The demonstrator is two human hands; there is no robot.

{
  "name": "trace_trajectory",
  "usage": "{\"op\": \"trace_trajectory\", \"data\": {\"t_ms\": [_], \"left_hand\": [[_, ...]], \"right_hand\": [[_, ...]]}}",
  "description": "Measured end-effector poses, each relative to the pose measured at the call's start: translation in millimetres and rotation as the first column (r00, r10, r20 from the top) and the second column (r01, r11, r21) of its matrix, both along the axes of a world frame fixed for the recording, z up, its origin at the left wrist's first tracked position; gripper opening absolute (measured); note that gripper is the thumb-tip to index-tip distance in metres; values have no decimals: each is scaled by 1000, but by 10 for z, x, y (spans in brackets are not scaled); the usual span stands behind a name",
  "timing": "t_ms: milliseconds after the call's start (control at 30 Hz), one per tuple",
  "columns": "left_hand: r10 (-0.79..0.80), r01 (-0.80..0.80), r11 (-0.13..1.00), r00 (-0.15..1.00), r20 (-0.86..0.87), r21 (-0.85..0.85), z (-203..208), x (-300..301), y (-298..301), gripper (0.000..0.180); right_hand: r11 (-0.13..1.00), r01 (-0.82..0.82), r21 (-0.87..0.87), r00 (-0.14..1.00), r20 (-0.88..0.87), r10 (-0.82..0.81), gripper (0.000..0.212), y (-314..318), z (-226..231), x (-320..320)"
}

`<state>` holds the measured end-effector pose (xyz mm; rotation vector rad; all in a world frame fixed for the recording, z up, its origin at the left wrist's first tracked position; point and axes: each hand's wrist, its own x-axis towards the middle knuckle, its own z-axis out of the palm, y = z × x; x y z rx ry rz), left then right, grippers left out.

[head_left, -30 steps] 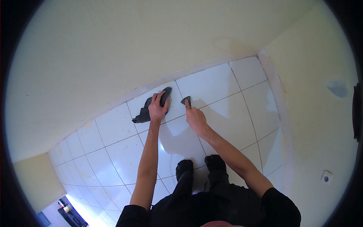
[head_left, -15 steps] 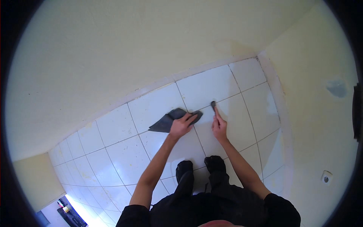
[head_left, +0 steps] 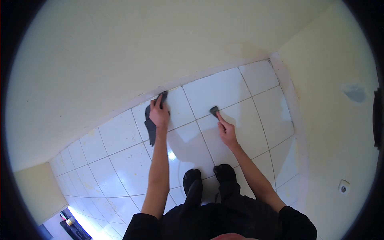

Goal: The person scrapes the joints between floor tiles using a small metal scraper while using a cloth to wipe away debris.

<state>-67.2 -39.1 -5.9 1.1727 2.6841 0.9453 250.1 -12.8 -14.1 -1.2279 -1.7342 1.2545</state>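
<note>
My left hand (head_left: 160, 116) is pressed on a dark grey cloth (head_left: 151, 129) at the far edge of the tiled floor, beside the base of the wall. The cloth is bunched under the fingers, and one end trails back toward me. Farther right, my right hand (head_left: 228, 135) is closed round a small hand tool (head_left: 214, 109) with a dark, widening head, which looks like a scraper. That head is at the floor, near a grout line between tiles. Its handle is mostly hidden in my fingers.
White floor tiles (head_left: 216, 90) with yellowish specks run along the pale far wall (head_left: 140, 48) to a corner. The right wall (head_left: 328, 112) carries a socket (head_left: 344, 187) and a grey patch. My feet (head_left: 225, 173) in dark footwear stand close behind my hands.
My left hand has moved the cloth left and away from me, up to the wall's base, turning it lengthwise. My right hand has shifted the tool slightly left.
</note>
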Motion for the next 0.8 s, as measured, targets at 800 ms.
{"op": "trace_trajectory", "data": {"t_ms": [800], "left_hand": [[-176,160,971,981,75,178,12,-133,-187,46]], "right_hand": [[912,-403,-74,675,649,352,60,58,475,-1111]]}}
